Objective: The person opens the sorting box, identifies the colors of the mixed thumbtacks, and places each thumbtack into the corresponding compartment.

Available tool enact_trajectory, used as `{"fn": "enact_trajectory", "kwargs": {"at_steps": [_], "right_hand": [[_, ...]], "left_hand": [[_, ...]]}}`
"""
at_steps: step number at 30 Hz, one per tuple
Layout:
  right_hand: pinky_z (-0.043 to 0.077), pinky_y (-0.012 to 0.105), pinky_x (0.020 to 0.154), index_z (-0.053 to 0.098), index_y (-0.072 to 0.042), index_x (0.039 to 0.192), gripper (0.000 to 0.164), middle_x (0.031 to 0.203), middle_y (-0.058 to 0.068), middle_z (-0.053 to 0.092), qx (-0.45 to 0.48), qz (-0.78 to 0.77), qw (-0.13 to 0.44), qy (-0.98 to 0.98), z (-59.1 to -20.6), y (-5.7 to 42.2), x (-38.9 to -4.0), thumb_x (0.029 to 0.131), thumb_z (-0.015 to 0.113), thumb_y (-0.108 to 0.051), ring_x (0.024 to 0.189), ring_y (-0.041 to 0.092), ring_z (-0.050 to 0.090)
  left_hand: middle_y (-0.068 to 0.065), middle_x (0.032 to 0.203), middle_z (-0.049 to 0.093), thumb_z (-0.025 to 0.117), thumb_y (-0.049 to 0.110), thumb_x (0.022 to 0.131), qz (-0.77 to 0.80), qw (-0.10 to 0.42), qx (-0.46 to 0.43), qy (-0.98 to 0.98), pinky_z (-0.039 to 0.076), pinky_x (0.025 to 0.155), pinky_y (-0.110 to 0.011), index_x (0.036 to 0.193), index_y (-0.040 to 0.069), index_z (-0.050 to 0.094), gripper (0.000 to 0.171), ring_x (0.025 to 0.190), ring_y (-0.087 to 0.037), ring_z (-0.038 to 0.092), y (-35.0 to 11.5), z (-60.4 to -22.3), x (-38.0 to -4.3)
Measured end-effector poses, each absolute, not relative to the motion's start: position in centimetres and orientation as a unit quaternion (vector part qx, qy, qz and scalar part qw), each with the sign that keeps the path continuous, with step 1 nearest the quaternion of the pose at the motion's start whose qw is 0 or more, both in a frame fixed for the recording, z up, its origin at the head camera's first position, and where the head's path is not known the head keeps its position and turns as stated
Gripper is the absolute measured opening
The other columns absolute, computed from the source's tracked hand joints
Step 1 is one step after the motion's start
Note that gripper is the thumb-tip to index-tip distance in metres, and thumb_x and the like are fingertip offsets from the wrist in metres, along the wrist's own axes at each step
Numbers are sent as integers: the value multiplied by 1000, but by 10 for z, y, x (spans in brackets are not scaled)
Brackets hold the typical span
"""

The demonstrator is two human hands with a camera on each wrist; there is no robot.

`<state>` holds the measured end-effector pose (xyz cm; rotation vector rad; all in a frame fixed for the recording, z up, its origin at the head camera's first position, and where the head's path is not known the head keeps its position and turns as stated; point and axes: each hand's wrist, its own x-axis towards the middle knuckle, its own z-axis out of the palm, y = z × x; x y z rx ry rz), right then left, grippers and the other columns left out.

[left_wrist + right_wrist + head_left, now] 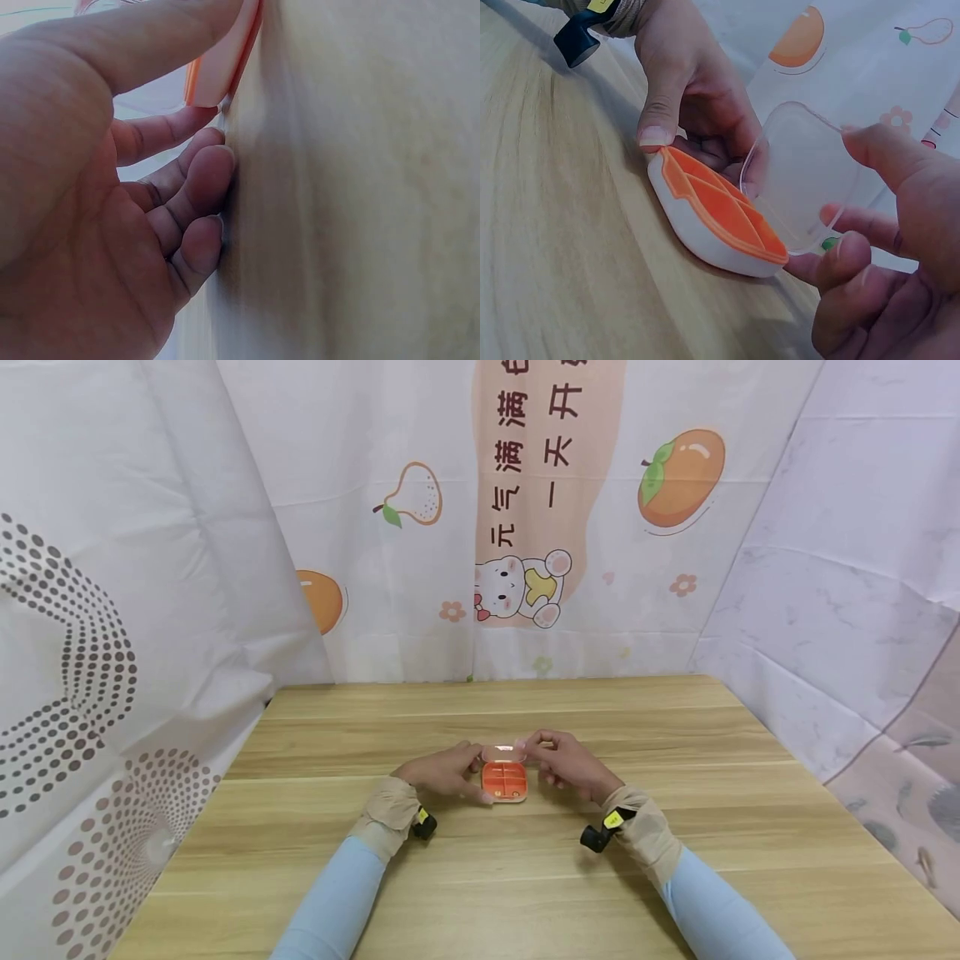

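Observation:
A small pill box lies on the wooden table, white outside with an orange insert split into several compartments, which look bare inside. Its clear lid stands raised on the hinge at the far side. My left hand holds the box from the left, the thumb at its near edge and the index finger reaching the far end. In the left wrist view the other fingers curl loosely beside the box. From the right, my right hand pinches the lid's edge between thumb and index finger, with the remaining fingers bent close to the table.
The wooden table spreads around the box on all sides. Behind it hangs a white cloth printed with fruit, and more cloth hangs at left and right. Each wrist carries a small black camera, such as the right one.

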<state>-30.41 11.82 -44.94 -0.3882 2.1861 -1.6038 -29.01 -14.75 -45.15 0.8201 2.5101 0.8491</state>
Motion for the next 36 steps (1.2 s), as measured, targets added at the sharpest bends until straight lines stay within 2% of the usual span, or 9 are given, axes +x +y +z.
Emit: {"fn": "enact_trajectory", "kwargs": {"at_steps": [1, 4, 8, 16, 21, 23, 28, 31, 36], "right_hand": [[34, 25, 43, 64, -11, 107, 51, 85, 6, 65, -143, -572, 198, 783, -450, 119, -304, 84, 67, -58, 51, 13, 43], [33, 26, 43, 64, -12, 105, 49, 82, 4, 63, -157, -565, 195, 786, -452, 120, -305, 83, 69, -55, 51, 14, 42], [31, 27, 42, 65, -12, 103, 45, 64, 5, 45, -177, -558, 197, 786, -457, 122, -306, 83, 71, -52, 50, 16, 40], [30, 27, 42, 65, -13, 104, 41, 64, 8, 45, -203, -550, 199, 785, -457, 123, -306, 85, 70, -49, 49, 16, 39], [30, 27, 40, 65, -14, 105, 40, 72, 18, 52, -223, -543, 199, 785, -455, 124, -307, 86, 70, -49, 48, 15, 39], [30, 27, 41, 66, -15, 105, 39, 82, 20, 59, -229, -541, 199, 784, -454, 125, -308, 85, 71, -48, 48, 15, 39], [31, 26, 41, 67, -17, 105, 35, 101, 11, 69, -247, -528, 190, 790, -454, 127, -309, 87, 70, -46, 48, 14, 40], [32, 26, 41, 67, -19, 106, 34, 103, 6, 69, -258, -517, 182, 796, -455, 128, -309, 87, 69, -47, 49, 15, 42], [33, 26, 41, 68, -20, 106, 33, 100, 8, 69, -270, -507, 174, 799, -456, 129, -309, 87, 69, -47, 49, 14, 43]], "left_hand": [[-1, 112, 47, 79, 50, 77, 303, 183, 292, 888, 41, 85, -28, 131, 18, 47, 70, 103, -16, 44, -148, -451, -290], [-1, 113, 47, 79, 47, 77, 312, 184, 294, 884, 41, 86, -29, 130, 19, 49, 67, 104, -16, 43, -147, -450, -288], [-1, 113, 47, 79, 46, 77, 317, 188, 294, 882, 40, 88, -29, 127, 19, 49, 65, 106, -17, 44, -148, -450, -286], [0, 116, 47, 77, 52, 77, 295, 182, 295, 890, 41, 89, -30, 133, 19, 47, 72, 108, -15, 46, -149, -452, -288], [0, 118, 47, 77, 53, 77, 289, 185, 296, 892, 41, 90, -30, 134, 21, 46, 73, 110, -15, 47, -149, -449, -288], [0, 118, 47, 77, 53, 77, 289, 185, 297, 891, 42, 89, -30, 134, 21, 46, 72, 110, -16, 47, -149, -447, -287], [-1, 117, 47, 76, 53, 78, 287, 184, 297, 892, 41, 89, -30, 133, 20, 46, 71, 109, -16, 47, -149, -446, -286], [0, 118, 46, 76, 54, 78, 283, 183, 296, 894, 41, 89, -29, 133, 20, 45, 72, 109, -15, 46, -148, -446, -286], [-1, 117, 46, 75, 55, 78, 284, 181, 298, 893, 41, 88, -29, 132, 19, 45, 72, 108, -16, 46, -148, -446, -286]]}}
